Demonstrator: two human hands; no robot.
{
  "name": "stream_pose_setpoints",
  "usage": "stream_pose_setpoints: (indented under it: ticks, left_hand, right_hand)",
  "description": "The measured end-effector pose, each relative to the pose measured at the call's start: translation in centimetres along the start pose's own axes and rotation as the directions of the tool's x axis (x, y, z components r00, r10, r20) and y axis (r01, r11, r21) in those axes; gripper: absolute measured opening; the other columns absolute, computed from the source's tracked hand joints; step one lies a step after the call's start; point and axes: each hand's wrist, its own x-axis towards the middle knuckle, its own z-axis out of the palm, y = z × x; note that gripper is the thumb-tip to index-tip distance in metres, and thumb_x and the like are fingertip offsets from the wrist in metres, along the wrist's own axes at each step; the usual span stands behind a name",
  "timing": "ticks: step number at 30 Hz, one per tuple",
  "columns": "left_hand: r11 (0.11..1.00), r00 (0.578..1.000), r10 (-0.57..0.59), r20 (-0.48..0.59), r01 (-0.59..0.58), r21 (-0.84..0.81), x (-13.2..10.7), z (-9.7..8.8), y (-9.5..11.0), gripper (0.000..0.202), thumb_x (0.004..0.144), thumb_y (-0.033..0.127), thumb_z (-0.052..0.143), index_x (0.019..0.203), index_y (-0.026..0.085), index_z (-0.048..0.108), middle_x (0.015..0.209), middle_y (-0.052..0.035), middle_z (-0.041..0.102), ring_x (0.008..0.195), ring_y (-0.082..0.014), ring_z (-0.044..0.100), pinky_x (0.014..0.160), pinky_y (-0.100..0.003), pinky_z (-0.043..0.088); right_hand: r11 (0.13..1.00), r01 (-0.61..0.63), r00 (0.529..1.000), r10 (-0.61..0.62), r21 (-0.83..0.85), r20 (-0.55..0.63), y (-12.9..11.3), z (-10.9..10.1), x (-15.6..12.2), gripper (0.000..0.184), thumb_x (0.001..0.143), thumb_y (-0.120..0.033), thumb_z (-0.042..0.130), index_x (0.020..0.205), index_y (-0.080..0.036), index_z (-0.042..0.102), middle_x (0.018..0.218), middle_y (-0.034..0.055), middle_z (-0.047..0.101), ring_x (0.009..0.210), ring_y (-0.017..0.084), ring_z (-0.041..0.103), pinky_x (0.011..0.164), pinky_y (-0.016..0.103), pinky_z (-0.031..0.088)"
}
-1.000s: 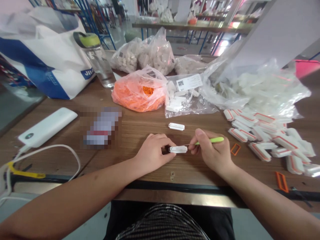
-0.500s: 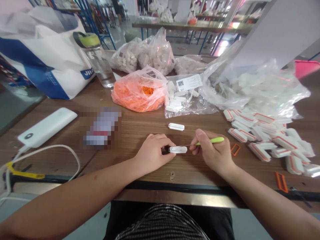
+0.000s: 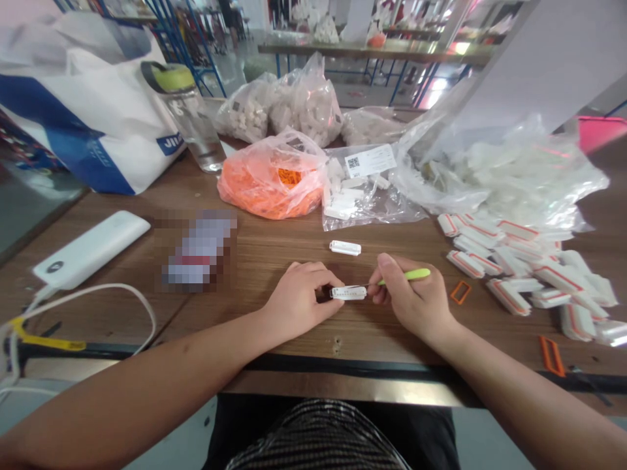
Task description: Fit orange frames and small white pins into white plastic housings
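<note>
My left hand (image 3: 301, 297) pinches the left end of a small white plastic piece (image 3: 349, 293) with dark markings, low over the table. In my right hand (image 3: 409, 294) is a thin pick with a lime-green handle (image 3: 418, 274), its fine metal shaft reaching along the top edge of that piece. The exact contact of the tip is too small to make out. A similar white plastic part (image 3: 345, 247) lies just beyond, on the wood. Right of my right hand rests an orange rectangular ring (image 3: 460, 292).
White pieces with orange rims (image 3: 533, 267) are heaped at the right, near another orange ring (image 3: 552, 356). Behind stand a bag of orange parts (image 3: 272, 183), clear plastic bags (image 3: 304, 108) and a water bottle (image 3: 193, 124). A white power bank (image 3: 93, 248) with its cable lies left.
My right hand and the green-handled pick have shifted slightly left, closer to the white piece. My left hand keeps its hold in the same place.
</note>
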Motion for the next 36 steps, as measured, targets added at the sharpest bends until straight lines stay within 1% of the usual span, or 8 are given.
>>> stream_pose_setpoints:
  ticks: [3, 8, 10, 12, 16, 20, 30, 36]
  left_hand:
    - [1.000, 1.000, -0.006, -0.002, 0.006, -0.008, 0.01, -0.03, 0.13, 0.010, 0.076, 0.024, 0.068, 0.087, 0.023, 0.069, 0.075, 0.0026, 0.062, 0.071, -0.0149, 0.057, 0.075, -0.034, 0.036]
    - [1.000, 1.000, -0.012, -0.018, 0.011, -0.015, 0.10, 0.02, 0.15, 0.010, 0.075, 0.024, 0.069, 0.086, 0.023, 0.069, 0.075, 0.0030, 0.063, 0.071, -0.0150, 0.058, 0.075, -0.035, 0.036]
    - [1.000, 1.000, -0.009, -0.014, 0.009, -0.014, 0.09, 0.02, 0.10, 0.011, 0.075, 0.024, 0.070, 0.086, 0.022, 0.069, 0.075, 0.0030, 0.062, 0.071, -0.0149, 0.058, 0.075, -0.035, 0.036]
    - [1.000, 1.000, -0.006, -0.007, 0.006, -0.010, 0.06, 0.01, 0.05, 0.010, 0.076, 0.024, 0.069, 0.086, 0.022, 0.069, 0.075, 0.0031, 0.062, 0.071, -0.0148, 0.058, 0.075, -0.034, 0.036]
    - [1.000, 1.000, 0.008, -0.003, -0.008, 0.004, 0.00, -0.07, 0.08, 0.009, 0.076, 0.023, 0.069, 0.085, 0.023, 0.068, 0.075, 0.0030, 0.062, 0.070, -0.0146, 0.057, 0.074, -0.034, 0.036]
    - [1.000, 1.000, 0.005, -0.008, -0.005, 0.000, 0.07, -0.16, 0.20, 0.008, 0.075, 0.023, 0.069, 0.083, 0.023, 0.068, 0.074, 0.0031, 0.062, 0.069, -0.0146, 0.057, 0.074, -0.034, 0.037]
    - [1.000, 1.000, 0.000, 0.003, 0.000, 0.013, 0.05, -0.03, -0.01, 0.009, 0.076, 0.024, 0.070, 0.085, 0.023, 0.068, 0.074, 0.0029, 0.062, 0.071, -0.0148, 0.057, 0.074, -0.034, 0.037]
    - [1.000, 1.000, -0.003, -0.001, 0.003, 0.002, 0.02, -0.02, 0.15, 0.009, 0.077, 0.024, 0.068, 0.086, 0.023, 0.068, 0.076, 0.0029, 0.063, 0.070, -0.0145, 0.057, 0.075, -0.034, 0.036]
  right_hand:
    - [0.998, 0.032, 0.999, -0.032, -0.046, 0.012, -0.23, 0.09, 0.00, 0.043, 0.094, -0.038, 0.046, 0.059, -0.017, 0.059, 0.050, -0.0004, 0.060, 0.040, 0.009, 0.056, 0.042, 0.020, 0.044]
    - [0.957, 0.216, 0.974, -0.198, -0.193, 0.109, -0.60, -0.14, -0.06, 0.042, 0.095, -0.030, 0.045, 0.057, -0.018, 0.057, 0.048, -0.0018, 0.057, 0.044, 0.008, 0.054, 0.048, 0.022, 0.044]
    - [0.944, 0.264, 0.960, -0.237, -0.197, 0.149, -0.60, -0.39, -0.08, 0.042, 0.095, -0.030, 0.045, 0.057, -0.017, 0.058, 0.048, -0.0015, 0.057, 0.044, 0.008, 0.054, 0.049, 0.022, 0.044]
    - [0.963, 0.226, 0.970, -0.209, -0.149, 0.121, -0.51, -0.65, -0.02, 0.044, 0.095, -0.032, 0.044, 0.057, -0.017, 0.059, 0.050, -0.0005, 0.059, 0.043, 0.008, 0.055, 0.046, 0.021, 0.044]
    - [0.999, 0.044, 0.998, -0.045, -0.010, -0.046, -0.27, -0.88, 0.29, 0.046, 0.094, -0.040, 0.046, 0.057, -0.016, 0.060, 0.051, 0.0014, 0.061, 0.040, 0.009, 0.056, 0.039, 0.019, 0.045]
    - [1.000, -0.021, 1.000, 0.022, 0.019, -0.019, -0.05, -0.67, 0.49, 0.046, 0.092, -0.044, 0.049, 0.056, -0.016, 0.059, 0.049, 0.0012, 0.060, 0.038, 0.009, 0.056, 0.038, 0.019, 0.045]
    - [0.998, -0.060, 0.998, 0.060, 0.027, 0.003, 0.01, -0.45, 0.40, 0.047, 0.091, -0.046, 0.049, 0.057, -0.016, 0.059, 0.049, 0.0012, 0.060, 0.038, 0.009, 0.056, 0.038, 0.018, 0.044]
    - [0.993, 0.070, 0.996, -0.065, -0.096, 0.062, -0.22, -0.42, 0.24, 0.045, 0.095, -0.038, 0.045, 0.058, -0.017, 0.057, 0.050, -0.0006, 0.059, 0.042, 0.008, 0.056, 0.044, 0.020, 0.045]
